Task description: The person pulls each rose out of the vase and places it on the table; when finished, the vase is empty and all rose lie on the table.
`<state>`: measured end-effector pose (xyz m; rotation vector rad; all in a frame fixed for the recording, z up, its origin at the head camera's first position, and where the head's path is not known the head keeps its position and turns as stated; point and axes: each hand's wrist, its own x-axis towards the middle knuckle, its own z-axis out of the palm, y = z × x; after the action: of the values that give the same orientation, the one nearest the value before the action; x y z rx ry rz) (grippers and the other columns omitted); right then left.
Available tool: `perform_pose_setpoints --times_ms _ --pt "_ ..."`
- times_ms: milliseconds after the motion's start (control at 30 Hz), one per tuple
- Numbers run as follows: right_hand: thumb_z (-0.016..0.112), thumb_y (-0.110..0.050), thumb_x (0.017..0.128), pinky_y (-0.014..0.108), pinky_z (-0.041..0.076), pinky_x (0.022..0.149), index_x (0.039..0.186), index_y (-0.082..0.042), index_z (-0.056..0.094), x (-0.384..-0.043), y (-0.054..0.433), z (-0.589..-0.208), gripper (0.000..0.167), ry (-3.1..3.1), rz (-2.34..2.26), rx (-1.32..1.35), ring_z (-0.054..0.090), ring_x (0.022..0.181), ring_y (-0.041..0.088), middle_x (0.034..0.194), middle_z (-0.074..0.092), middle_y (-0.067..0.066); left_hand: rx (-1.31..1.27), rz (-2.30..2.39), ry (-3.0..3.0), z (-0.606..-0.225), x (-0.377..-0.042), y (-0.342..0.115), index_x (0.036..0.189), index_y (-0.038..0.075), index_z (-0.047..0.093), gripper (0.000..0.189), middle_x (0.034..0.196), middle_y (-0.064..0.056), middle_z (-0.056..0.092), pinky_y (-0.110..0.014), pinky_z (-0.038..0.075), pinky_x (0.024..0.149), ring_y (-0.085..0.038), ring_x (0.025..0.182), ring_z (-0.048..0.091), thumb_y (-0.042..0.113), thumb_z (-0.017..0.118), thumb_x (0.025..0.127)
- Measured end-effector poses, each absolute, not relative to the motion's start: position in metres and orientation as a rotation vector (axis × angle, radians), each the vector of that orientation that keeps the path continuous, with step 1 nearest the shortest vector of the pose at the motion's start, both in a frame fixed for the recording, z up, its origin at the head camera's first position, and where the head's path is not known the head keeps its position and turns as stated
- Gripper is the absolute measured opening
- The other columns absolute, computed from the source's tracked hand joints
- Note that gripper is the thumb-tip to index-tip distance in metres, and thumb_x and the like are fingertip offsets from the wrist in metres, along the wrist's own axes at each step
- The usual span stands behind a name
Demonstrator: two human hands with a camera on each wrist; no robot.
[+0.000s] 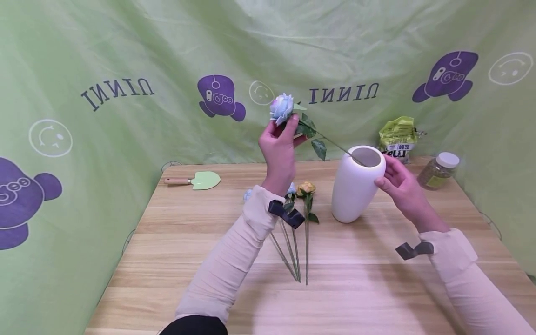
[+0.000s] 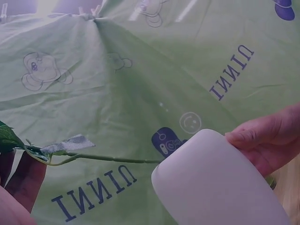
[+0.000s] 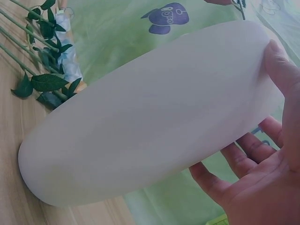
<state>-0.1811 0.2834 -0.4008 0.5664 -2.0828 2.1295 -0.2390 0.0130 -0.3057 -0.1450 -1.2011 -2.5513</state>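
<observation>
My left hand [image 1: 279, 151] pinches a pale blue artificial rose [image 1: 282, 108] just below its bloom, among green leaves. The rose's thin stem [image 2: 117, 159] slants down to the right, its lower end inside the mouth of a white vase [image 1: 356, 190]. Around the vase's upper right side, close under the rim, my right hand [image 1: 404, 190] holds on with its thumb in front and fingers behind. The vase's base is at the wooden table. Left of it lie more flowers: a yellow rose [image 1: 307, 188] and several blue ones, partly hidden behind my left wrist.
At the far left of the table [image 1: 188, 265] lies a small trowel [image 1: 205, 180] with a green blade and wooden handle. A green bag [image 1: 398, 137] and a white-lidded jar [image 1: 437, 172] stand at the back right. Printed green cloth [image 1: 176, 46] hangs behind.
</observation>
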Motion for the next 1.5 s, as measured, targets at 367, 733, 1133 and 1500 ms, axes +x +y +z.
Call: perform_pose_setpoints --times_ms 367,733,1133,1500 --pt "0.057 0.004 0.098 0.006 0.048 0.100 0.152 -0.006 0.036 -0.180 0.285 -0.402 0.059 -2.079 2.132 0.559 0.055 0.124 -0.005 0.135 0.057 -0.016 0.047 -2.700 -1.043 -0.327 -0.238 -0.012 0.112 0.001 0.065 0.025 0.091 -0.005 0.069 -0.033 0.066 0.073 -0.016 0.071 0.071 0.015 0.071 0.093" --pt "0.056 0.004 0.098 0.007 0.048 0.100 0.151 -0.008 0.037 -0.181 0.284 -0.404 0.058 -2.066 2.148 0.572 0.055 0.124 -0.005 0.135 0.058 -0.017 0.212 -2.787 -0.957 -0.347 -0.240 -0.018 0.115 -0.002 0.062 0.026 0.093 -0.008 0.067 -0.032 0.066 0.074 -0.019 0.072 0.070 0.013 0.068 0.095" --pt "0.056 0.004 0.098 0.007 0.048 0.100 0.152 -0.008 0.037 -0.181 0.284 -0.402 0.058 -2.075 2.136 0.578 0.055 0.124 -0.005 0.136 0.057 -0.016 0.209 -2.770 -0.967 -0.348 -0.240 -0.019 0.113 0.001 0.064 0.025 0.094 -0.008 0.068 -0.034 0.066 0.078 -0.020 0.075 0.071 0.014 0.071 0.093" --pt "0.056 0.005 0.098 0.007 0.048 0.101 0.152 -0.006 0.036 -0.181 0.284 -0.401 0.059 -2.081 2.127 0.583 0.055 0.125 -0.005 0.136 0.057 -0.016 0.214 -2.728 -0.965 -0.343 -0.241 -0.027 0.103 0.005 0.066 0.016 0.091 -0.007 0.068 -0.033 0.066 0.076 -0.018 0.072 0.071 0.015 0.072 0.092"
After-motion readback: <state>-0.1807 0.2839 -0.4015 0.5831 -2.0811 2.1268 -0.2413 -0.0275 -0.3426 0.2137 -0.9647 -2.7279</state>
